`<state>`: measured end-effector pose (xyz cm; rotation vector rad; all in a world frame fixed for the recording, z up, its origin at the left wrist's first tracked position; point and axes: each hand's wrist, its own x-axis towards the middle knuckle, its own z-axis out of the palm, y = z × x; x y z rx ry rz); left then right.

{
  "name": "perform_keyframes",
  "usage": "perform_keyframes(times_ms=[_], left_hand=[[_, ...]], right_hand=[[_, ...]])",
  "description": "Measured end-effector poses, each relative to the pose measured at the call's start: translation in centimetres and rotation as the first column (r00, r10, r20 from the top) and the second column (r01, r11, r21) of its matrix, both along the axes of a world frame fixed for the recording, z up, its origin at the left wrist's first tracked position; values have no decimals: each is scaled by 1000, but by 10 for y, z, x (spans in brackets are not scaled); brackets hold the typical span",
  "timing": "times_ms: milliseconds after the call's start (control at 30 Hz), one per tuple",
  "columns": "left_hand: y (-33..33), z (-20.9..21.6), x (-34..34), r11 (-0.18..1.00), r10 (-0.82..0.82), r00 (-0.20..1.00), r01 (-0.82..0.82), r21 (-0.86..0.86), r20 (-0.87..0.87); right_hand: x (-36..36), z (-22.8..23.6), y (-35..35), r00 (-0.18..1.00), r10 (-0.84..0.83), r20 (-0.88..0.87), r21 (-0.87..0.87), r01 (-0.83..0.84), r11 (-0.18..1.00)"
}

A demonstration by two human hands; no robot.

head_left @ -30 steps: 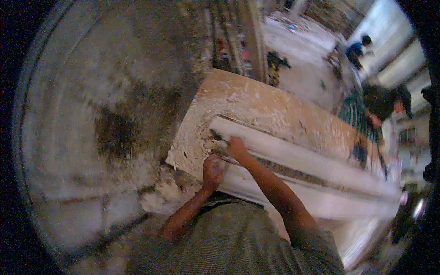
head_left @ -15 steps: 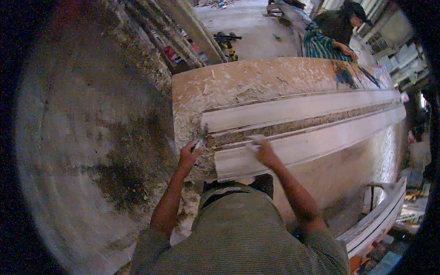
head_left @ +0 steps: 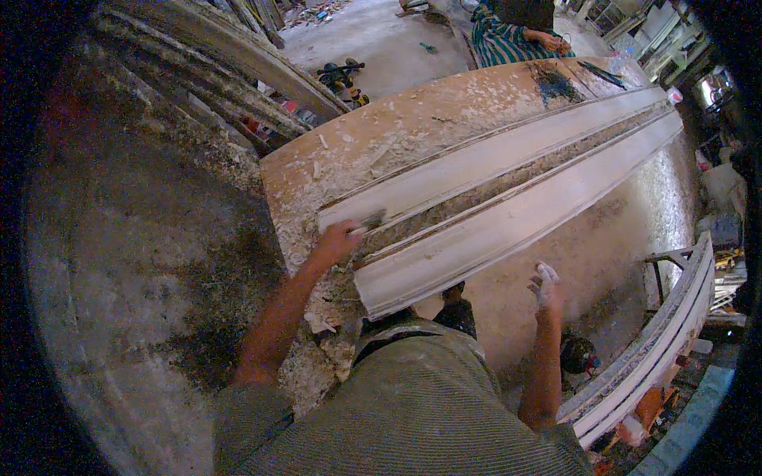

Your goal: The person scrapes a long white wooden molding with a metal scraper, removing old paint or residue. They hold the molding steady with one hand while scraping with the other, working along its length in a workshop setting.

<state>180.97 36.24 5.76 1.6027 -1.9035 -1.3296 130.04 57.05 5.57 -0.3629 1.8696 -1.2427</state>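
Two long white-coated boards lie side by side across a worktable, the farther board (head_left: 476,159) and the nearer board (head_left: 508,210). A rough brown strip (head_left: 468,202) runs between them. At the left end of the farther board, my left hand (head_left: 341,240) is closed round a small flat tool (head_left: 373,218) with a dark grey end, which blurs against the board; its exact kind is unclear. My right hand (head_left: 546,287) is raised on the near side of the boards, apart from them. Its whitened fingers are spread and slightly bent, with nothing seen in them.
Pale flakes litter the tan worktable (head_left: 429,103). Old timbers (head_left: 230,55) lean at the upper left, and a yellow-and-black power tool (head_left: 343,83) lies on the floor beyond. Another person's hands (head_left: 548,41) show past the table. A white-edged frame (head_left: 659,349) stands at right.
My right hand has left the nearer board and swung right, toward me, its fingers now apart. With the flat tool, my left hand has moved onto the farther board's end. The view has turned.
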Motion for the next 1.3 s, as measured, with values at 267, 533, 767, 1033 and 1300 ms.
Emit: perform_keyframes(times_ms=[267,533,767,1033,1300], left_hand=[[-51,-15,-132,934,-51,989,97,-344,142],[32,4,81,966,-14,934,105,-236,357],[-27,-48,-158,867,-96,971,190,-460,220],[-54,-20,-171,891,-172,964,240,-385,203],[56,39,156,826,-252,744,499,-263,619]], right_hand=[[26,5,-58,958,276,-78,-41,-280,959],[4,-9,-68,939,306,-157,-57,-318,946],[4,-12,-66,962,266,-65,-4,-266,964],[2,24,-90,869,433,-240,37,-438,898],[-28,-19,-28,924,331,-190,46,-328,944]])
